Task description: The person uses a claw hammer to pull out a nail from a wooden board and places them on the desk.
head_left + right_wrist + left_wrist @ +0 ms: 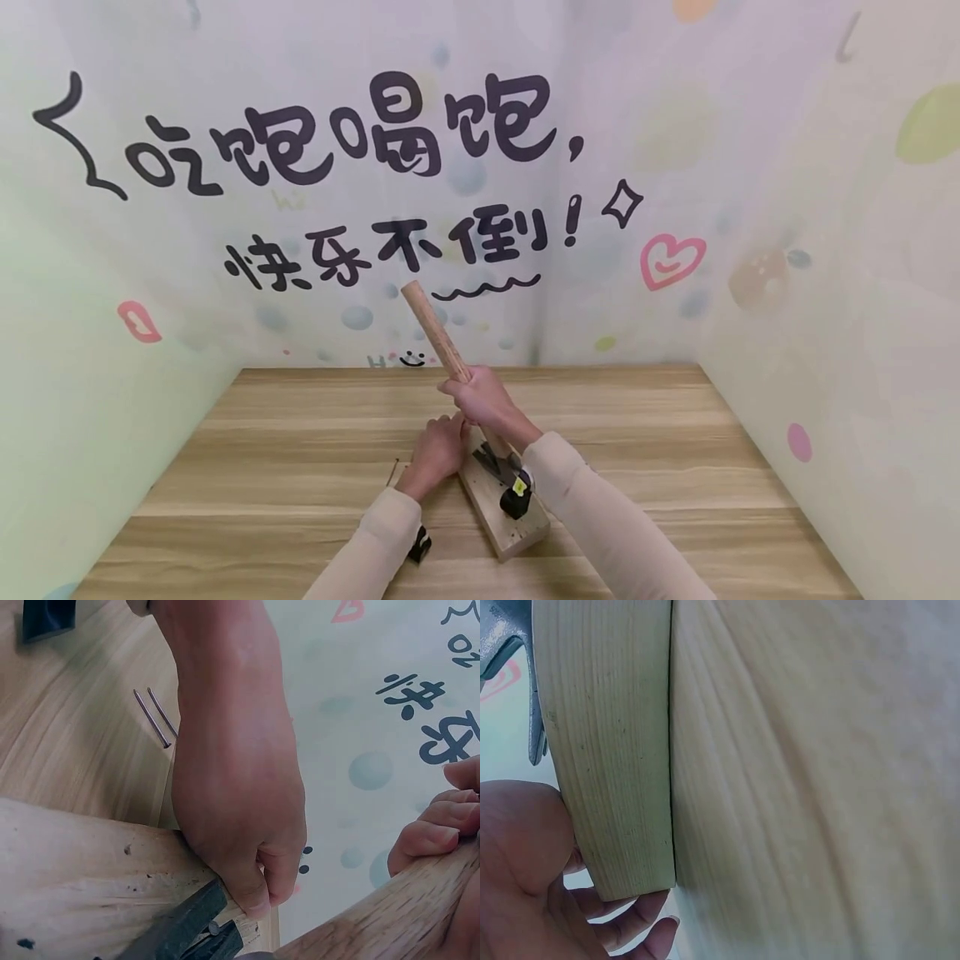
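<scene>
My right hand (487,400) grips the wooden handle (435,329) of a claw hammer, its fingers curled round the middle. Handle up and leaning away, the hammer has its dark head (513,496) low over a pale wooden block (525,537). In the right wrist view the claw (180,930) lies at the block's far end, with a nail head (214,928) showing between its two prongs. My left hand (438,450) holds that end of the block, thumb on top and fingers curled under the end in the left wrist view. The nail's shaft is hidden.
Two loose nails (154,720) lie beside the left hand on the wood-grain table (300,417). A small black object (420,546) sits near the left forearm, partly covered by the sleeve. Printed walls (570,317) enclose the table at the back and sides.
</scene>
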Demonstrator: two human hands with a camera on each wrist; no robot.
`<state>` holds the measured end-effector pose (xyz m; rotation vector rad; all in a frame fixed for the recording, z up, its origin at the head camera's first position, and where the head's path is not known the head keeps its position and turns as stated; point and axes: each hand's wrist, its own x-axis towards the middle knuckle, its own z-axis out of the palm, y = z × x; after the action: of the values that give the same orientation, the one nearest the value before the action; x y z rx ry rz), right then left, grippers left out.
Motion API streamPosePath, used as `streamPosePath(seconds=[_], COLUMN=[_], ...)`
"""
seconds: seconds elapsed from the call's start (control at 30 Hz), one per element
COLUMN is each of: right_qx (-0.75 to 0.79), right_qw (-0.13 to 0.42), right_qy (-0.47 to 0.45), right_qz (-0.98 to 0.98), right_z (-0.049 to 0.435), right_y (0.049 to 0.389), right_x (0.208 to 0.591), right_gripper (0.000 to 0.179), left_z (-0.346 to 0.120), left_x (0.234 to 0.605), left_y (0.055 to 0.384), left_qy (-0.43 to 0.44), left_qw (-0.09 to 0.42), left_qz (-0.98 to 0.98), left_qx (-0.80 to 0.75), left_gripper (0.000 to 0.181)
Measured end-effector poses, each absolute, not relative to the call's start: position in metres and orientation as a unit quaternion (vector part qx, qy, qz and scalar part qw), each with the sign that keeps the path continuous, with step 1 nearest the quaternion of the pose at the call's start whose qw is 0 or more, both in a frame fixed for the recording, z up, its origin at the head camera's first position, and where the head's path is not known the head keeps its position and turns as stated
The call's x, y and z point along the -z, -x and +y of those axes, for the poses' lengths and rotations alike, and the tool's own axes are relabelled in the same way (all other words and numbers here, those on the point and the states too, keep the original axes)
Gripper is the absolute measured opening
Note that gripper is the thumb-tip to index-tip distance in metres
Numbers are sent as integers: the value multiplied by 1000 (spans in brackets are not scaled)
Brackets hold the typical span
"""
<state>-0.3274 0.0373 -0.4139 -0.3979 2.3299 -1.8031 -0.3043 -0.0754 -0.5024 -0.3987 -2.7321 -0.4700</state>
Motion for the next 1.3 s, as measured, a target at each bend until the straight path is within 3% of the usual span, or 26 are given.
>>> streamPosePath(seconds=[0.6, 0.9, 1.3], right_qx=[591, 661, 693], right_qw=[46, 43, -24], right_qy=[166, 183, 273], right_qz=[788, 727, 667], right_z=[51, 73, 95], right_y=[315, 300, 278], right_x=[413, 413, 419], right_gripper=[32, 26, 27], left_z=[-72, -69, -69], left_x=[500, 498, 502], left_y=[305, 310, 311], left_qy=[118, 95, 89], left_qw=[127, 70, 55], left_qz=[-972, -982, -981], left_qx=[158, 147, 161], left_gripper=[19, 28, 30])
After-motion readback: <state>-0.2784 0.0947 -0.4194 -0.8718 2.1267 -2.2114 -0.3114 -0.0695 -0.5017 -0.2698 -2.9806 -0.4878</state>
